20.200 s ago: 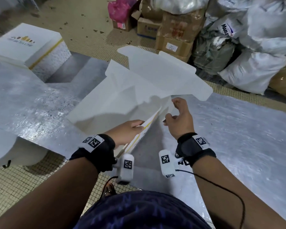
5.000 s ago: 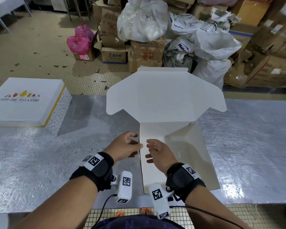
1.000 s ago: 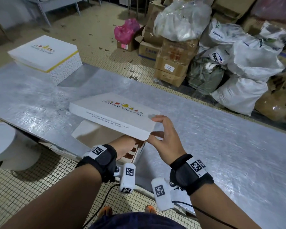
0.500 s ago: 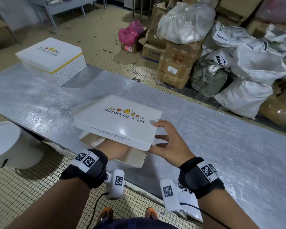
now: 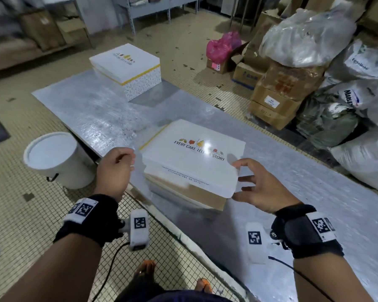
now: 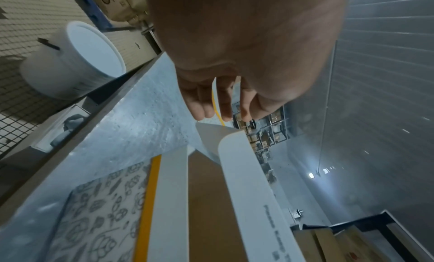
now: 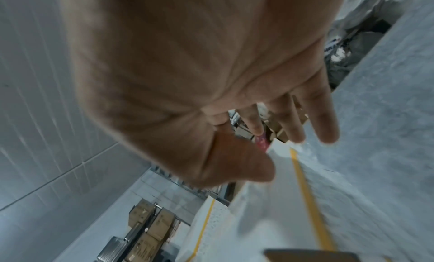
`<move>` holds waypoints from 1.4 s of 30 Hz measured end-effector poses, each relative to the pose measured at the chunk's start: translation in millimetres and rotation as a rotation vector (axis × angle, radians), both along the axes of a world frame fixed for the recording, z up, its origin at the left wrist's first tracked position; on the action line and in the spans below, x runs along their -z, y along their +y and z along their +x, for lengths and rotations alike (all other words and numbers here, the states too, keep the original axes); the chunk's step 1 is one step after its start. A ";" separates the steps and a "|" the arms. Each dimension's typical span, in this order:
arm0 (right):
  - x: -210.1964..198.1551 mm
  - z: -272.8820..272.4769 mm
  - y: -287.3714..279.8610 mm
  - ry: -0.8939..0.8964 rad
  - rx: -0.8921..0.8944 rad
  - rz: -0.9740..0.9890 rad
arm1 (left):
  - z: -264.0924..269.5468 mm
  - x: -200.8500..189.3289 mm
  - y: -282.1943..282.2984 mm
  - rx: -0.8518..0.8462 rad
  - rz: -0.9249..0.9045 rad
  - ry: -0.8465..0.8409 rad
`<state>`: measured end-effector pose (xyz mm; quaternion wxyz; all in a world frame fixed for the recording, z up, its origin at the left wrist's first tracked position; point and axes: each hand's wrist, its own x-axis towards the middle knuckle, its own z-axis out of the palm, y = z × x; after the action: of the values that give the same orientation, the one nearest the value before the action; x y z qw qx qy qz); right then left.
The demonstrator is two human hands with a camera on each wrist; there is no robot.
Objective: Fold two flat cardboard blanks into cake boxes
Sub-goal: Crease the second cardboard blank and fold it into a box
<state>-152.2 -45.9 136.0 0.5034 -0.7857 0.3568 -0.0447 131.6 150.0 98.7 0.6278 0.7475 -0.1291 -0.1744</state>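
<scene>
the near box (image 5: 192, 162) sits at the table (image 5: 100, 118) edge, its lid front flap not yet tucked. the left hand (image 5: 116, 168) looks loosely curled, apparently holding nothing, beside the box's left corner; the right hand (image 5: 258, 188), fingers spread, is at its right corner. best to press both flap corners in evenly.

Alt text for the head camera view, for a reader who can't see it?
Two open hands, left hand and right hand, flank a near cake box, lid not fully shut, on a metal table; a finished box sits farther back.

A white bucket (image 5: 57, 159) stands on the tiled floor (image 5: 20, 214); cartons (image 5: 279, 92) and sacks (image 5: 362, 162) crowd the far side.
</scene>
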 end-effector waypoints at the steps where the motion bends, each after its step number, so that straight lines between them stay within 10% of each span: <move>1: -3.4 -1.2 -0.3 0.036 -0.026 -0.012 | 2.2 1.5 -1.6 0.009 0.000 -0.008; 10: -49.1 32.2 22.9 0.072 -0.007 -0.307 | 44.7 10.8 -28.3 0.175 0.149 -0.160; 15: -41.3 90.6 61.5 -0.092 0.011 -0.422 | 98.4 23.9 -32.1 0.496 0.410 -0.237; 23: -3.3 131.8 103.6 0.146 0.160 -0.452 | 131.5 30.9 -48.9 0.927 0.447 -0.407; 35: 10.0 125.6 138.2 0.153 0.514 -0.568 | 65.8 30.7 -69.6 1.159 0.248 0.030; 42: 7.0 40.3 105.5 -0.070 1.176 -0.544 | 52.1 42.9 -87.0 1.047 0.319 0.325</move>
<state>-111.9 59.6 129.0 0.1891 -0.5567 0.6867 -0.4275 183.7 63.0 55.9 0.3488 0.6330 -0.3562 -0.5922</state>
